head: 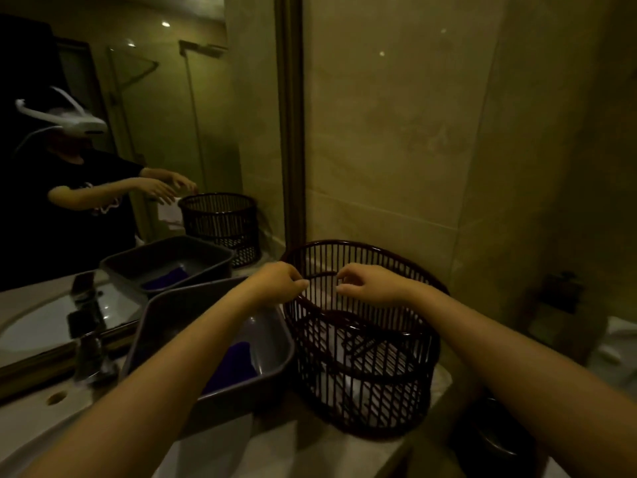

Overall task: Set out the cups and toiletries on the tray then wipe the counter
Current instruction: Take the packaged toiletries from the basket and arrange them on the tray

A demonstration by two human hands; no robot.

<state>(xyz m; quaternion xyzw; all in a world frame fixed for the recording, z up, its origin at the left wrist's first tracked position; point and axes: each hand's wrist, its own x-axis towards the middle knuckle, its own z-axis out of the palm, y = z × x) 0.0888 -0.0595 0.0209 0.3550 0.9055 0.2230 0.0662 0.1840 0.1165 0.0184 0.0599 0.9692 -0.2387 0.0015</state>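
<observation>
A dark slatted plastic basket [362,367] stands on the counter [293,450] against the tiled wall, with white items and a dark piece lying in its bottom. My left hand [279,282] is at the basket's left rim, its fingertips pinched on the rim. Just right of it, my right hand [372,284] hovers over the basket's mouth with thumb and fingers curled and apart, holding nothing. Left of the basket sits a grey plastic tub [151,326] containing a purple cloth [234,363]. No cups or tray can be made out.
A mirror [138,132] runs along the left and reflects the person, tub and basket. A dark faucet [86,346] and the sink's edge [31,436] lie at the lower left. Dim shapes sit low on the right, below the counter's end.
</observation>
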